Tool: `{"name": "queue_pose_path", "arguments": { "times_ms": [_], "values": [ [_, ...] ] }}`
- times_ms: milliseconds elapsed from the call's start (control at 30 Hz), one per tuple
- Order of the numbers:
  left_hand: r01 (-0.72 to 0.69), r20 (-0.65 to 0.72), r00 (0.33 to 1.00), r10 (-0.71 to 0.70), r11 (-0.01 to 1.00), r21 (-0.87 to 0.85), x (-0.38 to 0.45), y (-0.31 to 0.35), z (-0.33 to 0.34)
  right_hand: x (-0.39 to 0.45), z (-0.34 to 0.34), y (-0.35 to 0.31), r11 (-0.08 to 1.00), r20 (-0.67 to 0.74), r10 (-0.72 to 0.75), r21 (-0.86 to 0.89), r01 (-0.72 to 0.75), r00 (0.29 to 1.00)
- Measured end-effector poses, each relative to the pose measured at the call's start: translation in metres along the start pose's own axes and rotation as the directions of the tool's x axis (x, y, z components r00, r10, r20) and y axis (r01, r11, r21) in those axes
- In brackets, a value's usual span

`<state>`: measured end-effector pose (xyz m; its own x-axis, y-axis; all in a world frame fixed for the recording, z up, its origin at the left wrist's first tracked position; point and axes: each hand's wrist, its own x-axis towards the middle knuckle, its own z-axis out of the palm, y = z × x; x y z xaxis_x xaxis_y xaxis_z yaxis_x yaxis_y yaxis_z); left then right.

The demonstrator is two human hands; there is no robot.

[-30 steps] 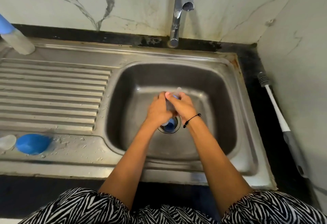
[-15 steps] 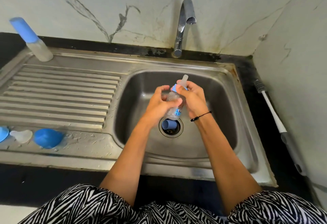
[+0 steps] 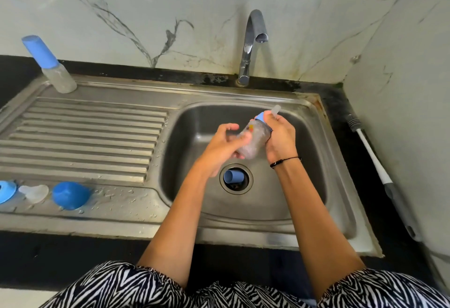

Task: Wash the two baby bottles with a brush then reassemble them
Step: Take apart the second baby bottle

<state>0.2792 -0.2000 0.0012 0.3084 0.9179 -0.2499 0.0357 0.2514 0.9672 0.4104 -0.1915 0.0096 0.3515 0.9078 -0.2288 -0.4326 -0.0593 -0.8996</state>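
I hold a clear baby bottle [image 3: 255,141] with a blue collar and clear teat over the sink basin [image 3: 304,161], tilted with the teat up and to the right. My left hand [image 3: 225,148] cups its base and side. My right hand [image 3: 280,137] grips its neck at the collar. A blue cap [image 3: 232,176] lies in the drain. A second bottle [image 3: 52,69] with a blue cap stands at the far left of the drainboard. A bottle brush [image 3: 372,161] lies on the dark counter to the right.
On the near left of the drainboard [image 3: 85,132] sit a blue dome cap [image 3: 70,195], a clear teat [image 3: 34,192] and a blue ring [image 3: 7,191]. The tap [image 3: 253,40] stands behind the basin with no water running. Marble walls close in behind and to the right.
Both hands lifted the bottle from near the drain up over the basin, and it now tilts more to the right. The blue cap stays in the drain.
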Motion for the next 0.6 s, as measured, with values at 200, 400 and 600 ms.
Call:
{"name": "queue_pose_path", "arguments": {
  "times_ms": [200, 400, 600],
  "values": [
    [0.001, 0.012, 1.000, 0.000, 0.998, -0.055, 0.001, 0.001, -0.004, -0.001, 0.001, 0.002, 1.000, -0.044, -0.008, 0.016, 0.009, 0.999],
    [0.064, -0.059, 0.996, -0.062, 0.998, 0.027, 0.004, -0.004, 0.000, -0.002, -0.001, 0.006, 0.999, -0.038, -0.003, 0.052, 0.005, 0.999],
    [0.213, -0.014, 0.976, -0.218, 0.966, -0.147, 0.008, -0.009, 0.001, 0.000, 0.004, 0.008, 0.977, -0.013, 0.024, 0.213, -0.021, 1.000]
  ]
}}
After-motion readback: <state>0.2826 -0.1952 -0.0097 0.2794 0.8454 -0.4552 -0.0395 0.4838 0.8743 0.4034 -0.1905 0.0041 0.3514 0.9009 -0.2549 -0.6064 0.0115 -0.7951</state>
